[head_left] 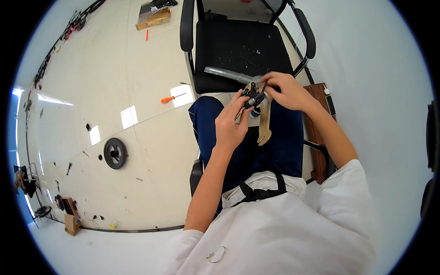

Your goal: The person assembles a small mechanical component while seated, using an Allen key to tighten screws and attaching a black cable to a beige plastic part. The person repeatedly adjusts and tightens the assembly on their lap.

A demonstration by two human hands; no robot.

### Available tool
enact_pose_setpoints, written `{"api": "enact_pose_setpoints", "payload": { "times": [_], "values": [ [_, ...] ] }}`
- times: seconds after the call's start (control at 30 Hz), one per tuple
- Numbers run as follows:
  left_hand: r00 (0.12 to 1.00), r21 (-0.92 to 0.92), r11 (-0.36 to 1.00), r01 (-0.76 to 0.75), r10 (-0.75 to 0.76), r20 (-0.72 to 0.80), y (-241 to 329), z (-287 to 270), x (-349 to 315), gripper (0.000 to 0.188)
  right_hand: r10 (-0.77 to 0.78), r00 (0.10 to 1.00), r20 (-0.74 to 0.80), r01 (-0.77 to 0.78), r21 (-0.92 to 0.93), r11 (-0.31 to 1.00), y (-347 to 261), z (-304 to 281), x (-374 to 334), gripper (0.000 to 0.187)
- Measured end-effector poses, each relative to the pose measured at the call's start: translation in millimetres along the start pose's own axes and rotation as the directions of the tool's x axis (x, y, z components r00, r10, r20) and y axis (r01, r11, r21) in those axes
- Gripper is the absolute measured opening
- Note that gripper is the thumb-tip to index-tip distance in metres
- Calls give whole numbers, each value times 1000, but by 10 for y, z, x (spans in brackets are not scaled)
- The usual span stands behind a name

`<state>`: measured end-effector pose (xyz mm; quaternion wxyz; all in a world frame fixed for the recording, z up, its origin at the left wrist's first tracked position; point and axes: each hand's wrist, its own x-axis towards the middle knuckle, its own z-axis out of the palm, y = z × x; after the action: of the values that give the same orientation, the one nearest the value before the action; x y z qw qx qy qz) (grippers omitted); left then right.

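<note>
Above my lap, my left hand (232, 121) grips a small black mechanical part (252, 95) with silvery bits. My right hand (286, 90) is closed in a pinch at that part's upper right side; what its fingertips hold is too small to make out. Beneath both hands a gold-coloured metal fork-shaped piece (264, 126) hangs down over my dark blue trousers, its lower end notched. A grey tube (229, 73) runs from this piece onto the seat of the black chair (238, 46) in front of me. How the pieces join is hidden by my fingers.
On the pale tiled floor to the left lie an orange-handled screwdriver (173, 98), a small black wheel (115, 153) and scattered small parts. A cardboard box (153, 18) lies farther off. At right, a brown wooden stand (316, 133) is beside the white wall.
</note>
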<state>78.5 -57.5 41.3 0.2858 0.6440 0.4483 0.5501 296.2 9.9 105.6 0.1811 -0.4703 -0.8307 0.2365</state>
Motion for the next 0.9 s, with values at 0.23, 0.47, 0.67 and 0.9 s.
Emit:
{"api": "enact_pose_setpoints", "payload": {
  "times": [0.23,0.47,0.67,0.9],
  "values": [
    [999,-45,998,-36,35,-30,0,24,5,30,124,988,-93,-127,-26,992,-730,-29,-968,7],
    [999,3,1000,-1,1,-34,-20,-187,-33,38,-251,966,60,248,56,967,-1546,-237,-405,20],
    [999,-122,992,20,-16,30,-133,-24,-49,41,-165,963,215,115,226,967,-1307,-308,417,14],
    [996,-161,983,93,-94,-2,-78,-110,-110,32,-120,962,244,10,409,913,-1009,34,1128,12]
  ]
}}
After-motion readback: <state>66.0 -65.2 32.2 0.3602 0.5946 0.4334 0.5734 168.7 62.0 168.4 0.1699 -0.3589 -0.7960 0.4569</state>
